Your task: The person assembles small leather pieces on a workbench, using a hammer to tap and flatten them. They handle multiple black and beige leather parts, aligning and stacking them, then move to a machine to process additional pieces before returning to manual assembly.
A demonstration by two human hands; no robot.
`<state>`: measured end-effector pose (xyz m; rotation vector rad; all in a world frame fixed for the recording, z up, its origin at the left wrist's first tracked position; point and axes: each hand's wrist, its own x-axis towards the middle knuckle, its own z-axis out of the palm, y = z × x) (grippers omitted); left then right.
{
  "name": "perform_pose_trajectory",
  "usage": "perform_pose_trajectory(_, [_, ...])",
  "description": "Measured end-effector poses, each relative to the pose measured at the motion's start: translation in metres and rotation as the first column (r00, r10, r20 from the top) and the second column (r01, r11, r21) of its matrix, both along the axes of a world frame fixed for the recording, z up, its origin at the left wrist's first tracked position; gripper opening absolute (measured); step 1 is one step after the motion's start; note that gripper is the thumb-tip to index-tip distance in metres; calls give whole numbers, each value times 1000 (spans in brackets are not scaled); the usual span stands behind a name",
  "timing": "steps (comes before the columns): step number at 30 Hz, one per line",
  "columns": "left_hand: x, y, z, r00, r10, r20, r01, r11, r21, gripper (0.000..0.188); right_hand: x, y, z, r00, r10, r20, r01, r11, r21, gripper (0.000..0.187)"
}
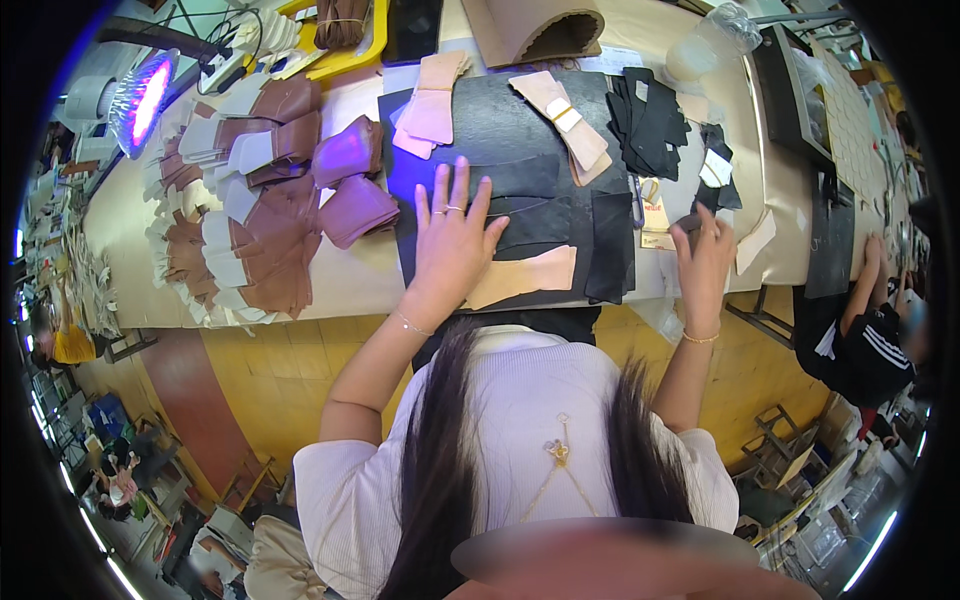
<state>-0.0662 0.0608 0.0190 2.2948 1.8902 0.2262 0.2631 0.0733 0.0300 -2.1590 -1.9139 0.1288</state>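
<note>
My left hand (452, 235) lies with its fingers spread on black leather pieces (530, 222) over a dark work mat (480, 95). Its palm is close to a pale tan leather piece (530, 278) at the mat's front edge. Off the mat's right side, my right hand (706, 262) has its thumb and fingers bent together around a small dark thing that I cannot make out. Just left of that hand is a small cream-and-yellow packet (655, 218). Another black leather piece (609, 245) rests at the mat's right edge.
Brown leather stacks (280, 250) and purple-lit bundles (355, 212) cover the left side. Pale leather pieces (430, 105), a banded bundle (568, 122) and black pieces (645, 125) lie farther back. A lit lamp (145, 100) stands far left; another person (860, 330) sits at right.
</note>
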Motion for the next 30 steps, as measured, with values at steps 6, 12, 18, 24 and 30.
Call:
perform_pose_trajectory(6, [13,-3,-5,995,-96,19,95,995,14,52,35,-27,-41,989,-127,-81,124,991,-46,38])
perform_pose_trajectory(12, [11,-4,-13,992,-94,80,91,995,44,54,-11,-19,9,918,22,-395,46,986,162,31])
perform_pose_trajectory(18, [8,-3,-5,982,-106,157,94,992,82,50,-99,7,27,748,591,-303,-538,807,244,49])
perform_pose_trajectory(24, [-11,-29,9,969,6,248,-46,986,157,40,-102,9,23,700,630,-335,-556,776,298,51])
perform_pose_trajectory(30, [-21,-34,1,965,43,258,-89,981,170,43,-112,10,27,746,586,-315,-559,809,183,54])
